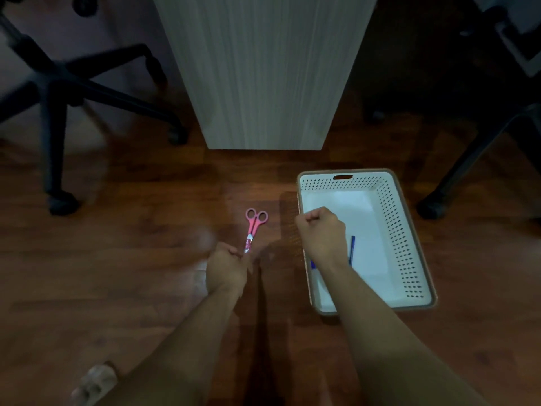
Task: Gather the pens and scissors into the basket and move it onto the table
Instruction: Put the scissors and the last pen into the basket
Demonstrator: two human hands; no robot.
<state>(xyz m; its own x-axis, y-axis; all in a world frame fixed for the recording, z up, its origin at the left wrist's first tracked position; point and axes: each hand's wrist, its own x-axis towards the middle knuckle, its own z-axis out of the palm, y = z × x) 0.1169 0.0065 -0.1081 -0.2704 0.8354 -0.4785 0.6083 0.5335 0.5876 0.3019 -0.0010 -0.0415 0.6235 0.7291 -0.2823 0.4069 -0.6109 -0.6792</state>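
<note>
Pink scissors (254, 225) point away from me, handles far, blade tip pinched in my left hand (227, 266) above the wooden floor. A white perforated basket (409, 238) with a brown rim stands on the floor to the right. A blue pen (351, 249) lies inside it, and a second blue pen (312, 264) shows near its left wall, both partly hidden by my right forearm. My right hand (320, 232) hovers over the basket's left side, curled into a fist with nothing visible in it.
A pale wooden panel (263, 71) stands upright straight ahead. Black office chair bases sit at the left (55, 92) and the right (468, 159). A foot (93, 382) shows at the bottom left on the floor.
</note>
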